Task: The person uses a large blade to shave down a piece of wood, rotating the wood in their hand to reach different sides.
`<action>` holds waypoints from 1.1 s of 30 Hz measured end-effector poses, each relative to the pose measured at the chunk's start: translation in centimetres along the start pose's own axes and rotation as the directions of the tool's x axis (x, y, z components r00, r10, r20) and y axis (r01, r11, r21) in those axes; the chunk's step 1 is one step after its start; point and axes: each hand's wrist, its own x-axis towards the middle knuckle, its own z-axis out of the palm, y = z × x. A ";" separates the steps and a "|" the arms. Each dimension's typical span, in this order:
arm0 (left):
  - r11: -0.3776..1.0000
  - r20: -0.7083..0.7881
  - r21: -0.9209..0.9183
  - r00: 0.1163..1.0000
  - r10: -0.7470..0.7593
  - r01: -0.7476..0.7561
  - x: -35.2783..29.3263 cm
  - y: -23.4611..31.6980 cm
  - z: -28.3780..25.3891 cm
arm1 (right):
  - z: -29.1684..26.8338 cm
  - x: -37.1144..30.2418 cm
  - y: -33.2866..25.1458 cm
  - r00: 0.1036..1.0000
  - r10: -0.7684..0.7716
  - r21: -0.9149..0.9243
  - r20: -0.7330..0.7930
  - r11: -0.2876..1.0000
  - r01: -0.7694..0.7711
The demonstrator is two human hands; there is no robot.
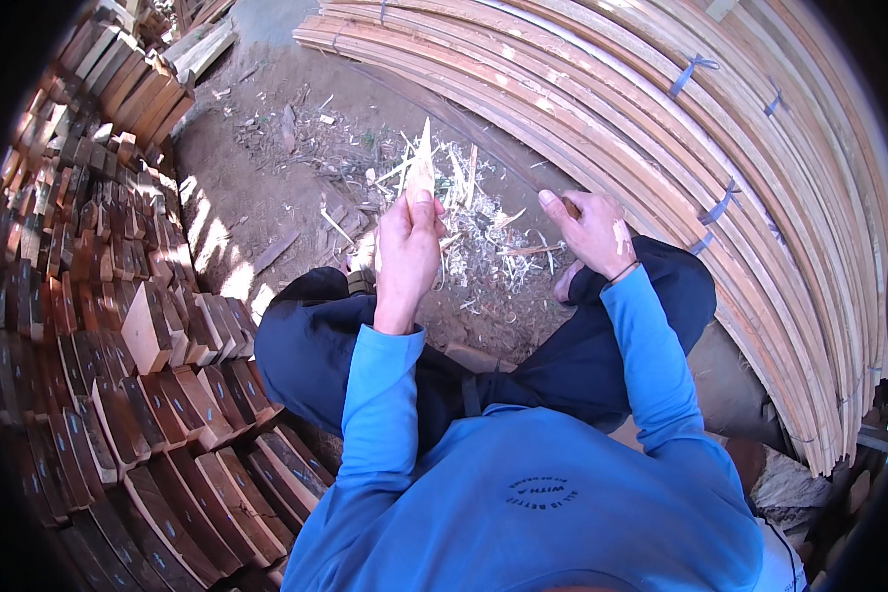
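My left hand [409,247] is closed around a pale, whittled piece of wood [422,170], thumb along its face. The wood tapers to a sharp point facing away from me. To the right, apart from it, my right hand [597,229] is closed on a brown-handled tool [570,208]. Only a bit of the handle shows at the fingers; I cannot make out its blade or kind. A thin dark strip [454,123] runs on the ground toward that thumb, and I cannot tell whether it joins the tool. Curled wood shavings [488,222] lie scattered below and between both hands.
Long planks [602,109] tied with blue strips [694,73] are stacked along the right. Short cut boards [168,414] fill the left side in rows, with another pile [133,84] at the far left. My bent legs [572,345] frame the dirt floor [257,148].
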 end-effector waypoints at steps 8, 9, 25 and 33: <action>0.997 -0.041 0.079 0.999 -0.002 0.005 -0.2 0.4 0.0 | -0.3 -3.6 -0.1 0.992 -0.126 -0.100 0.021 0.987 0.127; 0.994 -0.040 0.113 0.999 0.010 -0.006 -0.3 0.4 0.1 | -0.2 -3.4 -0.1 0.994 -0.112 -0.092 0.016 0.989 0.113; 0.915 0.122 -0.374 0.986 -0.112 0.150 -1.4 3.5 0.5 | 0.1 -0.1 1.6 0.997 -0.059 0.198 -0.049 0.978 0.068; 0.845 0.217 -0.448 0.952 -0.215 0.292 -1.8 3.9 -0.2 | -1.3 -4.2 0.6 0.971 -0.231 0.047 0.066 0.973 0.228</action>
